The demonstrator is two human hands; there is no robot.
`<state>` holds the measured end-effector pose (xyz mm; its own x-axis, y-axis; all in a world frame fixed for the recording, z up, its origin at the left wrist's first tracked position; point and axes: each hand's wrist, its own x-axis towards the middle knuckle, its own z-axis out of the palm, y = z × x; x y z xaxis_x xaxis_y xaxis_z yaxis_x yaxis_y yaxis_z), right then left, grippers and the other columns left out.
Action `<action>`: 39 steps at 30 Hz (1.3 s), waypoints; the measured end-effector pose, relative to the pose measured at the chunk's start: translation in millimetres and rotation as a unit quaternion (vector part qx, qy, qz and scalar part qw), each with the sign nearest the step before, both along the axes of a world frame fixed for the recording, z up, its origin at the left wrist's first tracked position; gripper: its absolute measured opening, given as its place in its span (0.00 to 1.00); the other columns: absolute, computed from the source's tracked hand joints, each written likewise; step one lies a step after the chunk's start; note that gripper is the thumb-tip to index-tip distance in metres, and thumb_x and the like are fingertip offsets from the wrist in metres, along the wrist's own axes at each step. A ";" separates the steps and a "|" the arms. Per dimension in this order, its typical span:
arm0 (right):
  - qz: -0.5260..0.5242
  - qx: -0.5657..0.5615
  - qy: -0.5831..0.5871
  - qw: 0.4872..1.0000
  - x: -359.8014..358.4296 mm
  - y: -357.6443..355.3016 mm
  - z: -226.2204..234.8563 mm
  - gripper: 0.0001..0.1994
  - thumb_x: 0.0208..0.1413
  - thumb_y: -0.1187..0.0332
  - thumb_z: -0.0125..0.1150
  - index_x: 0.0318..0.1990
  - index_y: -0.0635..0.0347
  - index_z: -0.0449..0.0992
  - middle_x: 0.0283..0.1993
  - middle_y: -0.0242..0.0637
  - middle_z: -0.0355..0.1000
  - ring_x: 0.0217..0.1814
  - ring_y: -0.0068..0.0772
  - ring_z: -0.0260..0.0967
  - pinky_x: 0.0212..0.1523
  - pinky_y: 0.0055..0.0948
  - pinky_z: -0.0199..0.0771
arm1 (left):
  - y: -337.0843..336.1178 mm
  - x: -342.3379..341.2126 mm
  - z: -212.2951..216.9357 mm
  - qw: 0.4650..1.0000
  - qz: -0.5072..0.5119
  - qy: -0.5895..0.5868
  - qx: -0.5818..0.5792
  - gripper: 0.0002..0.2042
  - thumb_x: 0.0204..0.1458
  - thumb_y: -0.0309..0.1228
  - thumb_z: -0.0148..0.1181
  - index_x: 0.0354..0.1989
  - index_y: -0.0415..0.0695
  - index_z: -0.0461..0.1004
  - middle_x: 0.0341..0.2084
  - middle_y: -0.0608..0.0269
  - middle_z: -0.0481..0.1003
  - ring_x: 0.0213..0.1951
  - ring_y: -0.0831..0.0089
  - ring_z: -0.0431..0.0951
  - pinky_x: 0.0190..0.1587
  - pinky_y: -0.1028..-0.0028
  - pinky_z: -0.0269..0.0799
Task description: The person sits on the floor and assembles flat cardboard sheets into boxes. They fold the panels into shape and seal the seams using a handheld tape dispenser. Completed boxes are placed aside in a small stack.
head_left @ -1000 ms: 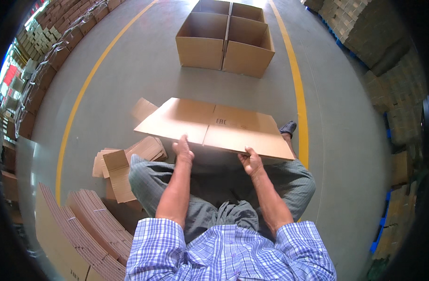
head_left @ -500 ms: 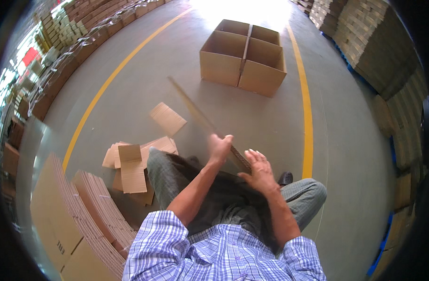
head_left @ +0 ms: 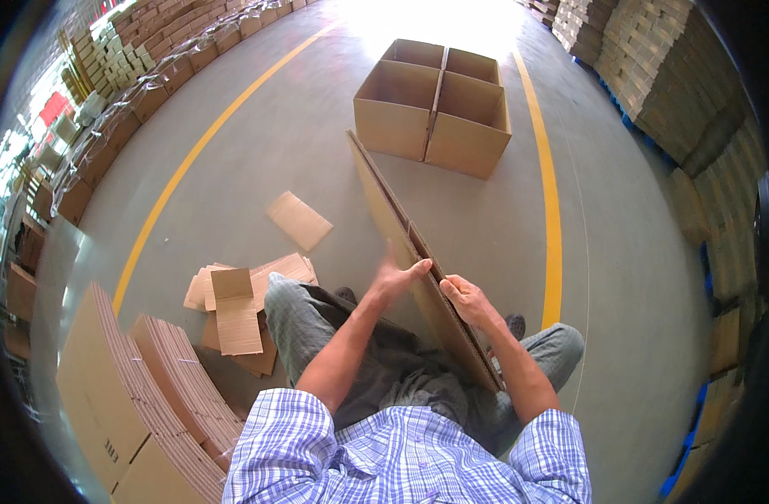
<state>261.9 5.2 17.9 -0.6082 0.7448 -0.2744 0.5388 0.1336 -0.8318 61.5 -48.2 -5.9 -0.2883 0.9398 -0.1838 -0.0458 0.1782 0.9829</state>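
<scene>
A flattened brown cardboard box stands on edge in front of me, slanting from far left down towards my right thigh. Its top edge shows parted layers near the middle. My left hand grips it there from the left, thumb over the edge and the other fingers partly blurred. Just nearer, my right hand closes on the same edge from the right, with its thumb on top. Beyond the far end stand open-topped cardboard boxes pushed together on the floor.
Loose cardboard pieces lie left of my knee, with a single flat piece beyond. Bundled flat cardboard stands at the near left. Stacked cardboard on pallets lines the right side. Yellow lines mark the grey floor.
The flattened box has swung to the right at its far end and its top layers show apart. My right hand has gone from spread fingers to gripping its edge.
</scene>
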 end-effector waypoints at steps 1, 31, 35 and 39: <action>0.004 0.021 -0.023 1.000 4.0 3.0 0.3 0.25 0.61 0.50 0.53 0.58 0.59 0.69 0.50 0.54 0.73 0.53 0.46 0.72 0.53 0.37 0.69 | 1.0 -3.4 3.3 0.999 -0.005 0.031 -0.010 0.61 0.42 0.50 0.71 0.70 0.35 0.28 0.61 0.34 0.56 0.61 0.50 0.63 0.58 0.60 0.66; -0.209 0.306 -0.321 0.871 178.2 121.7 -5.7 0.15 0.42 0.74 0.59 0.41 0.56 0.72 0.37 0.51 0.76 0.43 0.59 0.73 0.44 0.48 0.73 | -14.8 -24.2 -32.4 0.993 0.075 0.065 -0.069 0.50 0.39 0.24 0.53 0.72 0.39 0.29 0.59 0.44 0.59 0.56 0.63 0.64 0.59 0.73 0.60; -0.188 0.256 -0.267 0.910 187.1 96.7 15.4 0.22 0.41 0.72 0.60 0.49 0.55 0.71 0.41 0.51 0.76 0.48 0.56 0.73 0.48 0.44 0.73 | -16.1 -15.9 -33.9 0.998 0.002 0.063 0.013 0.47 0.39 0.20 0.50 0.72 0.37 0.34 0.62 0.43 0.57 0.59 0.62 0.63 0.59 0.75 0.60; -0.076 0.145 -0.309 0.937 199.9 52.8 41.2 0.42 0.40 0.69 0.62 0.68 0.56 0.53 0.50 0.56 0.73 0.54 0.54 0.71 0.54 0.41 0.72 | -3.8 -46.6 -14.0 0.991 -0.031 0.125 -0.031 0.47 0.39 0.21 0.51 0.71 0.34 0.35 0.64 0.37 0.57 0.64 0.56 0.61 0.63 0.73 0.56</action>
<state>461.8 58.1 59.1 -0.2805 0.9076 -0.3125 0.9368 0.1880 -0.2949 14.8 -52.1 -19.9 -0.2742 0.9462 -0.1719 0.2114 0.2337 0.9491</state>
